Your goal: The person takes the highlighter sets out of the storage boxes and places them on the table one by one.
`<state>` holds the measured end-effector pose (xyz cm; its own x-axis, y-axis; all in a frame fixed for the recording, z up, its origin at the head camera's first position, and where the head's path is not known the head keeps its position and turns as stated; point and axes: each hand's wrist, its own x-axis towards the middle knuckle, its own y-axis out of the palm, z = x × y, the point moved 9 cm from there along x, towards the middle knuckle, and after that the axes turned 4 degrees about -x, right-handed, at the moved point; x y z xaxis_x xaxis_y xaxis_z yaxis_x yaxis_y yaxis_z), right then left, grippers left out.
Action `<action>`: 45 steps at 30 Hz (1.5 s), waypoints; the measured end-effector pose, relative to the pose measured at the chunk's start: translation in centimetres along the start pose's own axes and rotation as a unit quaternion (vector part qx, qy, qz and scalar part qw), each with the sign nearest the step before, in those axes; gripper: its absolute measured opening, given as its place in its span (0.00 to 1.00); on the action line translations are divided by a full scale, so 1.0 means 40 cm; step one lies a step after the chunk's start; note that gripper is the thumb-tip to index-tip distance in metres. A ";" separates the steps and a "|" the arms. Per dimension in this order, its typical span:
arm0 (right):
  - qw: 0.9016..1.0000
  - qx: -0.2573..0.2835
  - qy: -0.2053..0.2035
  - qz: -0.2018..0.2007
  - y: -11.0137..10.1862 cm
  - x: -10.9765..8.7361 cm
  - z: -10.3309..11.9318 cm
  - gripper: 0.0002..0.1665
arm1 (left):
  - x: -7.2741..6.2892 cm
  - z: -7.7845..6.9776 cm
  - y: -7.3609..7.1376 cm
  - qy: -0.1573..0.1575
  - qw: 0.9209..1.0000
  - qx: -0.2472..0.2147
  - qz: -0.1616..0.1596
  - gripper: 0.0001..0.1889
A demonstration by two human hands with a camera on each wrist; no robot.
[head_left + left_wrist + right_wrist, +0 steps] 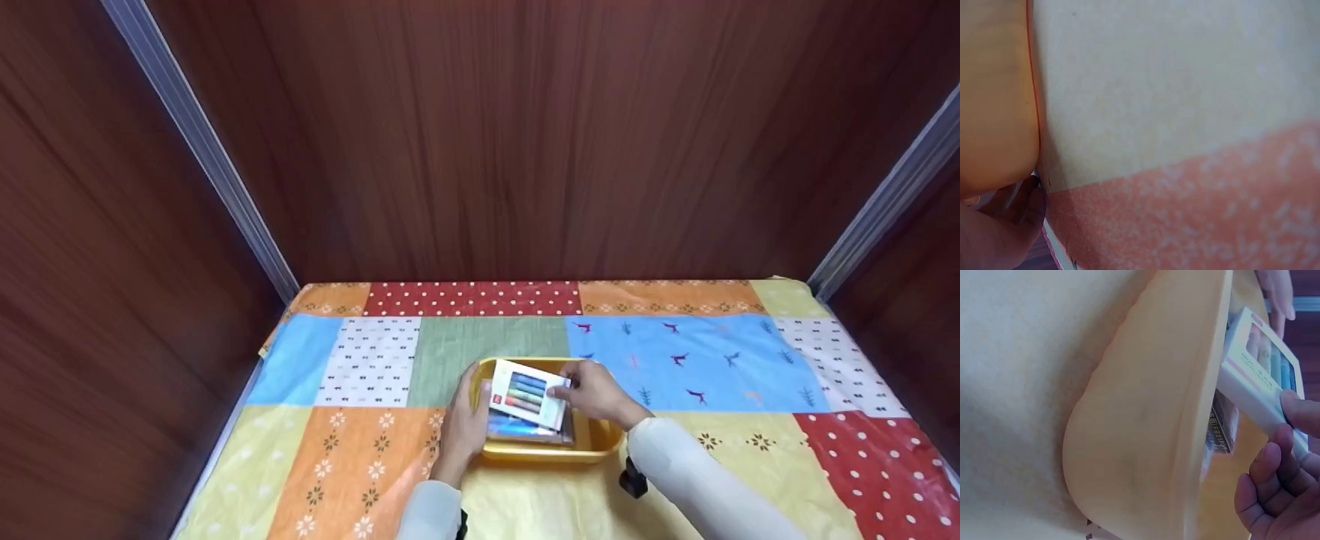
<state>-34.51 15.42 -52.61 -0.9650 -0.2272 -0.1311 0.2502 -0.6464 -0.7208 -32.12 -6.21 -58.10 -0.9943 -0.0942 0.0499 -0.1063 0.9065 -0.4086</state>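
Note:
A white windowed box of highlighters (528, 395) is tilted above the yellow plastic basket (540, 454). My right hand (596, 391) pinches its right end between thumb and fingers. In the right wrist view, several coloured pens show through the window of the highlighter box (1266, 363), and the right hand (1289, 481) holds its near corner. At the basket's left end, my left hand (463, 427) grips the side, its thumb along the rim. Below the highlighters, a flat package with a blue face (517, 427) lies in the basket, partly covered.
A patchwork-patterned cloth (367, 450) covers the table under the basket. Dark wood-grain panels (480, 150) stand behind and at both sides, with grey metal strips (225, 176) at the corners. A dark wrist device (634, 478) hangs under the right sleeve.

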 end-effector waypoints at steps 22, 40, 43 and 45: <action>0.999 0.036 -0.028 -0.020 -0.018 -0.015 0.003 0.09 | -0.001 0.007 0.000 0.003 1.000 0.005 0.007 0.29; 0.997 0.057 -0.030 -0.038 -0.041 -0.037 0.009 0.09 | -0.001 0.017 -0.003 -0.015 1.000 0.001 0.001 0.28; 0.997 0.057 -0.032 -0.037 -0.039 -0.043 0.005 0.09 | -0.006 0.018 -0.003 -0.017 1.000 0.003 0.000 0.28; 0.997 0.059 -0.030 -0.043 -0.043 -0.047 0.001 0.08 | -0.007 0.018 -0.004 -0.018 1.000 0.003 0.000 0.28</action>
<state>-33.13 16.93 -51.11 -0.9778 -0.2079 -0.0277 0.1769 -0.7463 -0.6416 -31.82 -6.60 -58.70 -0.9938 -0.1095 0.0176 -0.1069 0.9044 -0.4132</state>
